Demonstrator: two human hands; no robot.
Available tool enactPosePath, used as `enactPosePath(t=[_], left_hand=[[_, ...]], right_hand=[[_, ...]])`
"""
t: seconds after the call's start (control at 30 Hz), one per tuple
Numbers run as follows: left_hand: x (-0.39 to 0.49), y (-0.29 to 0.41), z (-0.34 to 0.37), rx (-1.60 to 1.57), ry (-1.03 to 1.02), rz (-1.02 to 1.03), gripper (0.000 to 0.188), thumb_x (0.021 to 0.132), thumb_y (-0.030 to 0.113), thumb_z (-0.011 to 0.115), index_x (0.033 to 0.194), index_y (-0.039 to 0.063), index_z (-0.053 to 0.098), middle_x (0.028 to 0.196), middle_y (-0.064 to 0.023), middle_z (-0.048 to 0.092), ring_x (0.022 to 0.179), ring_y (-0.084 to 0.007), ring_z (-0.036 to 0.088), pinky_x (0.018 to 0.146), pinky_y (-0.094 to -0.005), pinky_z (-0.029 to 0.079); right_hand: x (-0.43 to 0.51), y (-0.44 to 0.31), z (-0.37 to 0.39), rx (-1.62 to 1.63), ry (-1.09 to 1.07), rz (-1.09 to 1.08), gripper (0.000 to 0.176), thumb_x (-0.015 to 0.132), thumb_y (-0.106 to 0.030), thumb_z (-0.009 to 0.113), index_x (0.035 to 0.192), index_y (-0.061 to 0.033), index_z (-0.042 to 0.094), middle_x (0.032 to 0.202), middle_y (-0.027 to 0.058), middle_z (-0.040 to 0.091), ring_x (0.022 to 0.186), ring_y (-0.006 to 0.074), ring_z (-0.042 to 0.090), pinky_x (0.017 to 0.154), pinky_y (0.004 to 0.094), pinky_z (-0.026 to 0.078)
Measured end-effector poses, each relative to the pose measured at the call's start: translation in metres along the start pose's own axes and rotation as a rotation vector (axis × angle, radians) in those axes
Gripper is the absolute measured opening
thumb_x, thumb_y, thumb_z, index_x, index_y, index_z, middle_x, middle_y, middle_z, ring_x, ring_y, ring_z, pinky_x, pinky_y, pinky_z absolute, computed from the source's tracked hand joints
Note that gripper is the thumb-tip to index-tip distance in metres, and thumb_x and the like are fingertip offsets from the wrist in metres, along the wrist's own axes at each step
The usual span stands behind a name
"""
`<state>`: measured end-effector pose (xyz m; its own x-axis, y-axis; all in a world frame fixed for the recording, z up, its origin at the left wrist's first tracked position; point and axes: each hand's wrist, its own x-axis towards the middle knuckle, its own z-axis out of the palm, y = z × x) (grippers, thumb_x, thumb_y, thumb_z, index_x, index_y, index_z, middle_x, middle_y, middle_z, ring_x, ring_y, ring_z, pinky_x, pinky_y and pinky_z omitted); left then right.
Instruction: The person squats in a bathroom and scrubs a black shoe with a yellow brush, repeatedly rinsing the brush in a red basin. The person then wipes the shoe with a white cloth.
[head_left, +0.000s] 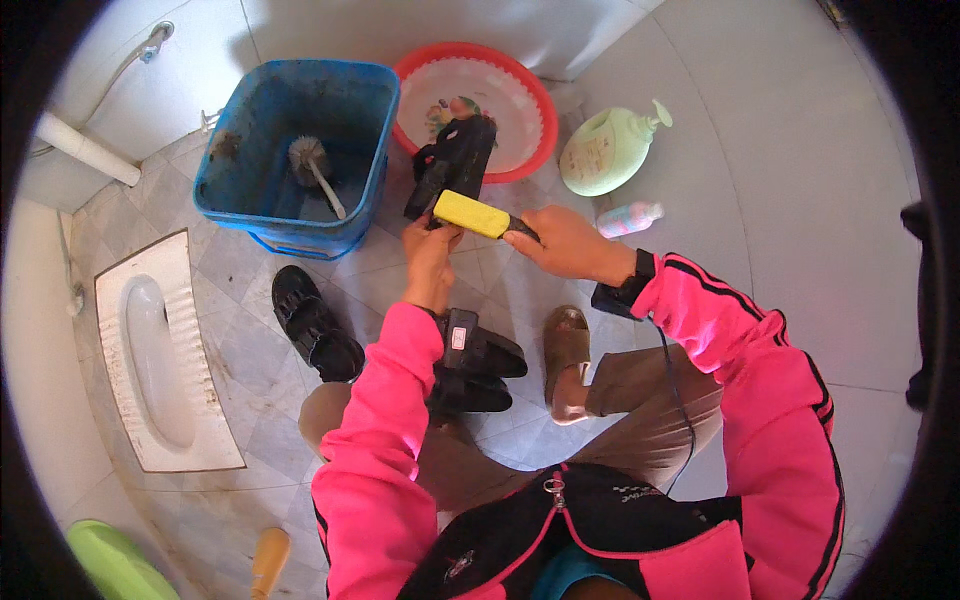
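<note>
A black strapped shoe (457, 154) is held out by my left hand (430, 259), its far end over a red-rimmed plastic basin (551, 124). My fingers there are partly hidden by a yellow brush (471, 214). My right hand (574, 241) grips the brush by its dark handle, with the yellow head across the near end of the shoe. Whether bristles touch the shoe cannot be seen. Another black strapped shoe (315, 322) lies on the tiles left of my left forearm. More black footwear (480, 391) lies between my feet, partly behind that forearm.
A blue bucket (296, 232) with a toilet brush (315, 169) inside stands beside the basin. Right of the basin are a pale green pump bottle (607, 150) and a small pink bottle (630, 219). A squat toilet (161, 360) is set into the floor at left. A cable (671, 375) hangs from my right wrist.
</note>
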<state>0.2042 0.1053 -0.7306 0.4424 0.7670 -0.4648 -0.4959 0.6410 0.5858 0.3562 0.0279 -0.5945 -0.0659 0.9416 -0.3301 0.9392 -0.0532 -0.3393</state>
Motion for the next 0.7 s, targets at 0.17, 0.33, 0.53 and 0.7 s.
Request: enactPosePath(t=[0.17,0.33,0.53,0.7], left_hand=[[-0.003,0.008,-0.002,0.111,-0.009,-0.03,0.036,0.069,-0.002,0.075,0.102,-0.002,0.063,0.092,-0.0061,0.064,0.079,-0.0155,0.062,0.071,-0.026,0.051],[-0.003,0.013,-0.002,0.037,-0.027,-0.095,0.037,0.073,0.001,0.074,0.107,-0.003,0.06,0.099,-0.0088,0.063,0.087,-0.0182,0.063,0.077,-0.0275,0.053],[-0.005,0.01,0.0,0.157,0.025,-0.07,0.038,0.066,0.001,0.078,0.101,-0.002,0.064,0.093,-0.0054,0.064,0.08,-0.0152,0.061,0.073,-0.0244,0.049],[-0.006,0.009,0.005,0.139,0.0,-0.003,0.041,0.064,0.001,0.078,0.103,-0.002,0.063,0.095,-0.0051,0.065,0.081,-0.0155,0.06,0.072,-0.0263,0.047]], right_hand=[[0.033,0.042,-0.016,0.032,0.271,0.109,0.04,0.09,-0.036,0.051,0.086,0.0021,0.064,0.076,0.0255,0.06,0.072,0.0434,0.059,0.064,0.0491,0.045],[0.048,0.05,-0.006,0.107,0.249,0.059,0.041,0.091,-0.035,0.05,0.086,0.0045,0.061,0.078,0.0268,0.059,0.074,0.0432,0.058,0.063,0.0483,0.044],[0.005,0.026,0.0,0.108,0.095,0.075,0.043,0.092,-0.035,0.052,0.077,0.005,0.057,0.065,0.0257,0.053,0.058,0.0395,0.052,0.057,0.0445,0.041],[0.043,0.051,-0.028,-0.064,0.326,0.169,0.045,0.09,-0.038,0.053,0.079,0.0049,0.058,0.066,0.0262,0.054,0.059,0.0389,0.054,0.058,0.0451,0.042]])
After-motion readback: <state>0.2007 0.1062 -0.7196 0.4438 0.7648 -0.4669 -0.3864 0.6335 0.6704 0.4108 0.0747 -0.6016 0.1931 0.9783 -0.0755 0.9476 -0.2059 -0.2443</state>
